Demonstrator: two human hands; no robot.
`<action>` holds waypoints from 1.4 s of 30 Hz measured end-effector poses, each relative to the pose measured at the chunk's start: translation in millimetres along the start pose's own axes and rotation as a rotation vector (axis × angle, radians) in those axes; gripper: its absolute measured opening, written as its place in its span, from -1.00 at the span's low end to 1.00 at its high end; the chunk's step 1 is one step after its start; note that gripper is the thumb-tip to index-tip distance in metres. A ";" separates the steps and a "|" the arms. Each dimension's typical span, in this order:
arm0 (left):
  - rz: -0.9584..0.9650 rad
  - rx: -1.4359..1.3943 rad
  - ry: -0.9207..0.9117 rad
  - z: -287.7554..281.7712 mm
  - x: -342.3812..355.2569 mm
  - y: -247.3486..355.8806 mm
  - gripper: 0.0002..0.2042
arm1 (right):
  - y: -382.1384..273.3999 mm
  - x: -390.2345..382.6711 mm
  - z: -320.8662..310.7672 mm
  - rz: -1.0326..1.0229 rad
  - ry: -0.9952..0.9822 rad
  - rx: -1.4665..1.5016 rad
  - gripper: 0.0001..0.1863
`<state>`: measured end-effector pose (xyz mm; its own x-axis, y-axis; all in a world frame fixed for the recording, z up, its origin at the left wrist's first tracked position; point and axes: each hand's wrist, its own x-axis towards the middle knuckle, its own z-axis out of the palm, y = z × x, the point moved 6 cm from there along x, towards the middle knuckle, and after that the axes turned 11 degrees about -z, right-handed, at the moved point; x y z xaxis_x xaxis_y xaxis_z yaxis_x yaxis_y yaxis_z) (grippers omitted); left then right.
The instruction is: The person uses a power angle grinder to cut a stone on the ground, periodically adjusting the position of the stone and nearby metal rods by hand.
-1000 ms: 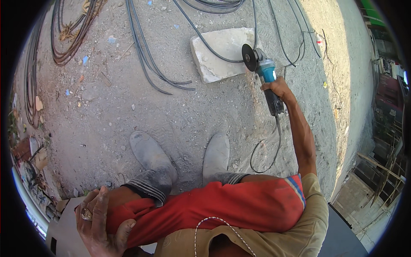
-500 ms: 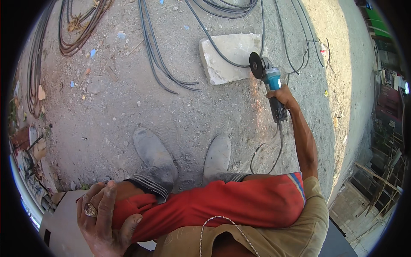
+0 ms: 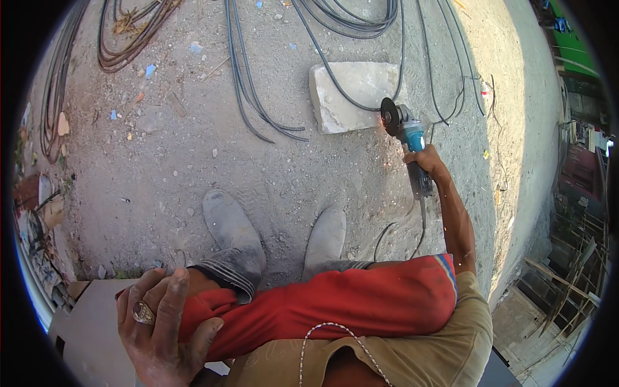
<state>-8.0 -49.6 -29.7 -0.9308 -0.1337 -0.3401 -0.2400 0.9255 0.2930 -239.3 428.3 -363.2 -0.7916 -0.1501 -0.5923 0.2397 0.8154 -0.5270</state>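
My right hand (image 3: 427, 161) is wrapped round the body of a teal and black angle grinder (image 3: 412, 137). Its dark disc (image 3: 389, 117) meets a bent steel bar (image 3: 342, 88) at the near right edge of a pale concrete block (image 3: 354, 97). Sparks fall from the contact toward the ground. By my left knee, over the red shorts (image 3: 322, 300), my left hand (image 3: 161, 322) has its fingers apart and holds nothing. A ring (image 3: 143, 313) sits on one of its fingers.
Bent steel bars (image 3: 248, 97) lie left of the block, with more loops (image 3: 361, 26) beyond it and rusty ones (image 3: 119, 61) at far left. The grinder's cord (image 3: 422, 226) trails toward me. My grey boots (image 3: 232, 222) stand on gritty ground. Wooden scraps (image 3: 567, 284) lie far right.
The view has shifted slightly, so the block and bars sit a little lower and farther right. The grinder stays at the bar, still throwing sparks. My left hand rests much as before.
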 end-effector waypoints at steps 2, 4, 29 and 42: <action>-0.019 -0.015 0.018 -2.3 -1.5 -0.9 -0.34 | -1.3 0.7 4.5 -0.056 -0.040 -0.038 -0.73; 0.004 0.004 0.021 -2.4 -2.5 -0.1 -0.35 | 5.4 -1.1 3.7 0.073 0.007 -0.011 -0.72; -0.030 0.036 0.004 -2.2 -5.7 2.3 -0.34 | -23.3 22.5 -1.3 0.019 0.026 0.074 -0.75; -0.018 0.033 0.012 -2.1 -5.3 1.8 -0.34 | -19.5 16.3 -1.2 0.036 -0.002 0.047 -0.73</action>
<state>-4.0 -48.0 -25.5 -0.9299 -0.1547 -0.3338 -0.2476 0.9342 0.2569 -257.5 410.7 -361.8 -0.7811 -0.1223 -0.6123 0.2938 0.7933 -0.5332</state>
